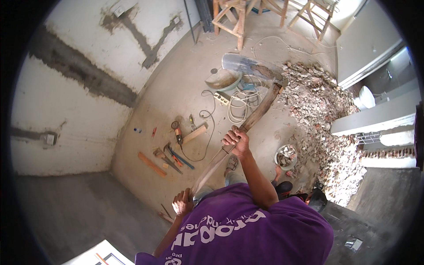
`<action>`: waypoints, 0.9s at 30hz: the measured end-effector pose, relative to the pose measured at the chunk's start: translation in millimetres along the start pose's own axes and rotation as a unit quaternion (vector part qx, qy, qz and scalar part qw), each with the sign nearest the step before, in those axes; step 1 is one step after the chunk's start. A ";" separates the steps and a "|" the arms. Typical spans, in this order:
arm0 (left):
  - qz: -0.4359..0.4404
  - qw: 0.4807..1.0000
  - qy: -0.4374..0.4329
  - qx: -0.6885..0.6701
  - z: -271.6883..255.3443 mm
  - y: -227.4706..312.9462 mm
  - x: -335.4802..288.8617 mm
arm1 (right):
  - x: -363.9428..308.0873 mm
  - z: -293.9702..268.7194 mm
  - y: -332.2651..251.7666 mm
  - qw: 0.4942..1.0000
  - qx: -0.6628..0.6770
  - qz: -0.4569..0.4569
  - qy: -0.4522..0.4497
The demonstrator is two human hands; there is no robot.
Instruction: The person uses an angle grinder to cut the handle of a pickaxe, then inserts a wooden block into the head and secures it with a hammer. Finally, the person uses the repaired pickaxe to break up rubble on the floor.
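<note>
Brown handle (pixel 261 110), purple shirt (pixel 282 221)

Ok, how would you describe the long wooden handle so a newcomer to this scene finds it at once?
Start at the big rubble heap on the right of the floor. From its upper left edge, the long wooden handle slants down leftward through the right hand to the left hand. Unlike the shorter wooden strips lying nearby, it is gripped.

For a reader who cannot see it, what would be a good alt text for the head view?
A person's left hand and right hand grip the long wooden handle of a tool, the right hand nearer its wide metal blade, beside a rubble heap. On the floor are a bucket of rubble, an angle grinder and a power strip.
</note>
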State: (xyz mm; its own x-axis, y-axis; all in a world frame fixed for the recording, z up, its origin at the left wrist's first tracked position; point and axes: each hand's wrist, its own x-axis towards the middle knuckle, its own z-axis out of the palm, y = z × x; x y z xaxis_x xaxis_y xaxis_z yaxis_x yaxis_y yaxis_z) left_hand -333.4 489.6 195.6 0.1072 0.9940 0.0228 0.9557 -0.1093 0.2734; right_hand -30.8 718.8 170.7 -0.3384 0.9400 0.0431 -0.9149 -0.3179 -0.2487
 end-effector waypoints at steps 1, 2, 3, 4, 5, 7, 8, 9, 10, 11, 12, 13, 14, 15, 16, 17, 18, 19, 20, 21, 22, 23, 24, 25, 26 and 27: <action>0.006 1.000 0.010 0.001 3.9 7.1 12.1 | 3.4 6.9 -14.1 1.000 -0.006 -0.015 -0.002; 0.008 1.000 0.020 0.000 4.7 16.2 21.7 | 5.2 17.4 -27.4 1.000 -0.013 -0.027 -0.003; 0.018 0.999 0.025 -0.019 3.4 23.1 33.0 | 9.3 30.2 -40.2 0.998 -0.020 -0.063 0.011; 0.020 0.999 0.021 -0.022 3.0 30.7 44.7 | 14.2 38.9 -54.9 0.991 0.003 -0.104 0.080; 0.021 0.999 0.016 -0.026 3.1 36.3 56.0 | 20.7 44.7 -68.5 0.978 0.026 -0.144 0.148; 0.032 0.999 -0.002 -0.023 2.2 41.3 79.5 | 33.9 27.7 -91.2 0.957 0.023 -0.171 0.233; 0.040 0.999 -0.013 -0.018 5.4 41.6 91.8 | 36.8 15.8 -101.0 0.956 0.015 -0.160 0.244; 0.047 0.999 -0.024 -0.012 6.9 41.6 103.5 | 38.8 5.4 -109.5 0.955 0.008 -0.149 0.256; 0.054 0.998 -0.042 -0.009 5.6 41.1 111.4 | 39.4 -0.3 -113.6 0.954 0.002 -0.134 0.270; 0.061 0.996 -0.059 -0.005 3.7 39.8 119.1 | 39.3 -3.8 -116.1 0.946 0.017 -0.137 0.294; 0.067 0.995 -0.076 -0.001 2.1 37.7 127.0 | 37.9 -9.4 -118.3 0.945 0.025 -0.143 0.293; 0.083 0.994 -0.069 -0.001 1.5 35.0 134.6 | 34.0 -17.4 -120.9 0.943 0.032 -0.149 0.294; 0.100 0.993 -0.062 -0.001 1.0 31.6 142.7 | 30.8 -24.4 -123.2 0.942 0.040 -0.156 0.295; 0.116 0.992 -0.055 -0.001 0.2 28.4 151.5 | 28.9 -30.5 -125.1 0.942 0.060 -0.167 0.283; 0.120 0.991 -0.060 0.012 -0.2 27.5 165.8 | 31.3 -32.3 -131.1 0.943 0.076 -0.180 0.269; 0.125 0.990 -0.065 0.024 -1.2 26.8 181.3 | 34.1 -33.3 -137.7 0.944 0.091 -0.193 0.253; 0.130 0.988 -0.069 0.037 -2.6 27.2 197.8 | 36.9 -33.1 -145.0 0.943 0.094 -0.210 0.239; 0.173 0.984 -0.019 0.034 -8.3 36.0 218.9 | 42.7 -26.8 -158.0 0.943 0.093 -0.227 0.223; 0.183 0.983 -0.022 0.024 -11.4 44.2 241.2 | 48.0 -23.1 -171.7 0.943 0.092 -0.245 0.206; 0.193 0.981 -0.025 0.015 -14.5 52.2 263.3 | 54.4 -16.6 -188.1 0.950 0.060 -0.266 0.152; 0.205 0.978 -0.028 0.007 -16.8 60.8 285.1 | 61.1 -8.6 -203.1 0.947 0.031 -0.286 0.147; 0.235 0.971 0.015 -0.034 -18.2 70.5 305.8 | 65.5 1.4 -219.4 0.941 0.002 -0.307 0.142; 0.241 0.969 0.023 -0.054 -17.9 77.6 323.0 | 70.4 20.3 -233.9 0.934 -0.025 -0.330 0.137; 0.250 0.965 0.025 -0.073 -17.4 80.3 338.6 | 78.3 32.3 -236.3 0.922 -0.014 -0.352 0.158; 0.264 0.959 0.028 -0.095 -15.5 86.9 359.5 | 86.8 31.2 -232.3 0.917 -0.100 -0.344 0.177; 0.286 0.951 0.030 -0.114 -12.2 98.0 378.5 | 94.5 4.7 -225.6 0.919 -0.108 -0.323 0.197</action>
State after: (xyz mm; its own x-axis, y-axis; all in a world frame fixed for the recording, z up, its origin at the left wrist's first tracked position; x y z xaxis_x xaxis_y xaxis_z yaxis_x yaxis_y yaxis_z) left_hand -202.6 855.3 242.8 0.5695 0.7716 0.2836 0.6601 -0.6348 0.4017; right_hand 142.6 878.8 235.4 0.4046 0.9098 -0.0930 -0.8173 0.3141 -0.4831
